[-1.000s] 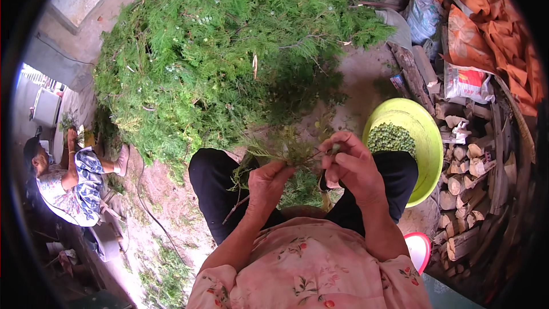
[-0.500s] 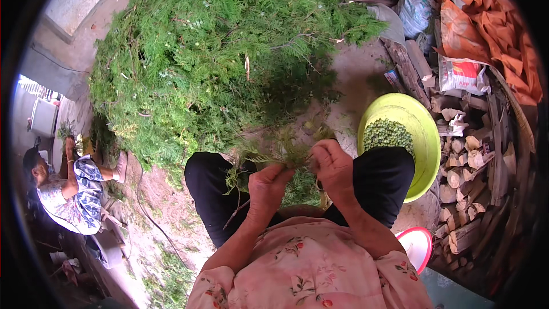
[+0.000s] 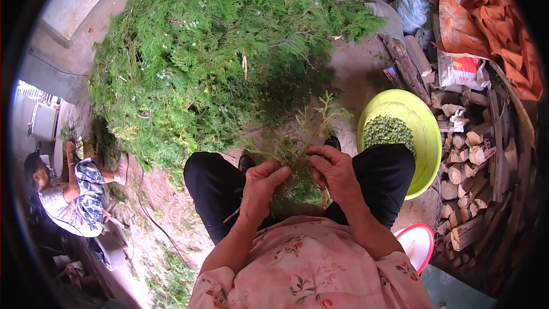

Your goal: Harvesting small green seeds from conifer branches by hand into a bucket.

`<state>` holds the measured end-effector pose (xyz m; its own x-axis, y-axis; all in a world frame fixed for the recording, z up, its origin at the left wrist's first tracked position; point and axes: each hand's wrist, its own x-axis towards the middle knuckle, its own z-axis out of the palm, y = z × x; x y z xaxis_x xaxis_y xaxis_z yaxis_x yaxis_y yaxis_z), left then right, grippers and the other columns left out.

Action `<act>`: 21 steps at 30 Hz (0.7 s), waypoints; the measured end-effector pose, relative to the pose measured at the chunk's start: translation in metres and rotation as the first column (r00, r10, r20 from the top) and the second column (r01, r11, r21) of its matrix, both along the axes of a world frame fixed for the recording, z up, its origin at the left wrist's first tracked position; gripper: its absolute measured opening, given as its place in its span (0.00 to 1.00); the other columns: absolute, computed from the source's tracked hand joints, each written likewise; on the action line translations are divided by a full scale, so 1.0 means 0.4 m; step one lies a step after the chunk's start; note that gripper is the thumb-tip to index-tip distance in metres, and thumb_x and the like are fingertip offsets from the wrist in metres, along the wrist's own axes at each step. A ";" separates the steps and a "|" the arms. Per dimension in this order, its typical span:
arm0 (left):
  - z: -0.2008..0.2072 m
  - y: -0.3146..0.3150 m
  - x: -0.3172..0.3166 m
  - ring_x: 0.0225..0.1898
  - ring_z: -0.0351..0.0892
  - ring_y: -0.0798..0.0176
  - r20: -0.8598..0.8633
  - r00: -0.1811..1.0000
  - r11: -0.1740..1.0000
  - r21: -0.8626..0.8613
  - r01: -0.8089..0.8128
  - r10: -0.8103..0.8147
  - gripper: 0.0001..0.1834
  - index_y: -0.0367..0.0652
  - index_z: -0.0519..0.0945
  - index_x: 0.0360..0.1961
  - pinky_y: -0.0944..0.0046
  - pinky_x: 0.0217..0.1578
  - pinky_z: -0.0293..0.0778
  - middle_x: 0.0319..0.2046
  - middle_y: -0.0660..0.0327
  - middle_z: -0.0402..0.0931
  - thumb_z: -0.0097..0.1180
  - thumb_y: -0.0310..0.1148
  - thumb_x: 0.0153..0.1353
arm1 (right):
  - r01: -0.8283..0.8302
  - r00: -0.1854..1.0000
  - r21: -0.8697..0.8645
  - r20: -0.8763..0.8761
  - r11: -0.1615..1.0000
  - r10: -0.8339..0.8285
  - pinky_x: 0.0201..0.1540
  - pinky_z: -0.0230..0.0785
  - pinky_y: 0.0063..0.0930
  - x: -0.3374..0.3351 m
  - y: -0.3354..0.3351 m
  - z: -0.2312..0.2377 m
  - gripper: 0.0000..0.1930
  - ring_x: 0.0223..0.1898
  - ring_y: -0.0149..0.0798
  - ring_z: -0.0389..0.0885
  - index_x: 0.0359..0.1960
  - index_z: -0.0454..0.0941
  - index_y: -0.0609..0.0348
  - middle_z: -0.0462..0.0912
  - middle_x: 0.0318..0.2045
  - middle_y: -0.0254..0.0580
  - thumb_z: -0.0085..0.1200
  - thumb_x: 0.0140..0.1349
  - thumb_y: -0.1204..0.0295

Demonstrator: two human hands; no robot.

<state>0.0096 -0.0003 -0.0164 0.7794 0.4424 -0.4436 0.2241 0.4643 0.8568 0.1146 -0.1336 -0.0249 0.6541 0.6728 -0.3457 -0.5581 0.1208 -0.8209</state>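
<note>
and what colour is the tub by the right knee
Yellow-green: the tub shows best in the head view.

The person wears a loose, pale pink floral blouse (image 3: pixel 303 237), printed with scattered sprigs of small red blossoms, dark stems and leaves, and fainter pinkish flowers; the same print runs onto its short, wide sleeves (image 3: pixel 394 272). Below it are plain black trousers (image 3: pixel 209 180) in a smooth fabric, with dark shoes (image 3: pixel 246 163) partly visible past the knees. Left hand (image 3: pixel 260 191) and right hand (image 3: pixel 336 178) are bare.
</note>
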 end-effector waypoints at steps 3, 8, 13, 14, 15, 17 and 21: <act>0.014 0.006 0.001 0.18 0.67 0.77 -0.023 1.000 0.997 -0.074 0.017 -0.019 0.06 0.38 0.78 0.24 0.75 0.20 0.61 0.17 0.67 0.73 0.56 0.29 0.53 | -0.030 0.995 -0.067 0.090 0.997 0.036 0.14 0.52 0.13 0.000 0.004 0.000 0.11 0.15 0.22 0.64 0.41 0.73 0.62 0.72 0.20 0.31 0.51 0.58 0.71; 0.015 0.010 0.001 0.17 0.66 0.76 -0.038 0.998 0.988 -0.148 0.047 -0.053 0.07 0.39 0.77 0.23 0.75 0.19 0.61 0.17 0.67 0.73 0.56 0.32 0.54 | -0.063 0.996 0.071 -0.065 0.996 0.067 0.14 0.51 0.13 0.001 0.001 -0.011 0.13 0.15 0.21 0.63 0.43 0.73 0.62 0.72 0.21 0.32 0.51 0.59 0.70; 0.008 0.009 0.004 0.15 0.65 0.75 -0.051 0.996 0.971 -0.233 0.060 -0.074 0.08 0.40 0.77 0.24 0.76 0.17 0.58 0.17 0.66 0.73 0.56 0.33 0.54 | -0.078 0.994 0.049 -0.074 0.996 0.082 0.15 0.51 0.14 0.003 0.006 -0.001 0.12 0.16 0.22 0.64 0.42 0.73 0.63 0.72 0.22 0.32 0.51 0.58 0.70; 0.005 0.006 0.003 0.15 0.65 0.75 -0.052 0.996 0.971 -0.232 0.061 -0.075 0.08 0.40 0.77 0.24 0.76 0.17 0.58 0.17 0.66 0.73 0.56 0.33 0.54 | -0.077 0.994 0.050 -0.076 0.996 0.081 0.15 0.51 0.14 0.000 0.009 -0.005 0.12 0.16 0.22 0.64 0.42 0.73 0.63 0.72 0.22 0.32 0.51 0.58 0.70; -0.001 0.001 0.002 0.15 0.65 0.76 -0.062 0.997 0.976 -0.218 0.028 -0.042 0.07 0.40 0.77 0.24 0.77 0.16 0.58 0.17 0.66 0.73 0.56 0.33 0.54 | -0.046 0.998 0.020 -0.045 0.999 0.047 0.15 0.52 0.14 -0.006 0.012 -0.011 0.11 0.16 0.22 0.65 0.40 0.74 0.62 0.72 0.22 0.32 0.51 0.58 0.70; -0.011 -0.011 -0.001 0.15 0.65 0.76 -0.071 0.997 0.979 -0.205 -0.001 -0.013 0.07 0.40 0.77 0.25 0.77 0.16 0.58 0.17 0.66 0.73 0.56 0.32 0.54 | -0.011 1.000 -0.010 -0.014 1.000 0.010 0.15 0.52 0.15 -0.019 0.020 -0.019 0.10 0.16 0.23 0.65 0.38 0.74 0.62 0.71 0.22 0.32 0.51 0.58 0.70; 0.002 -0.026 0.006 0.17 0.67 0.75 -0.039 0.997 0.968 -0.242 -0.068 0.060 0.06 0.39 0.76 0.25 0.76 0.17 0.61 0.19 0.65 0.73 0.55 0.30 0.54 | 0.169 0.912 0.162 -0.400 0.972 -0.092 0.16 0.54 0.15 -0.036 0.026 -0.032 0.06 0.17 0.23 0.65 0.34 0.72 0.62 0.70 0.22 0.32 0.51 0.58 0.72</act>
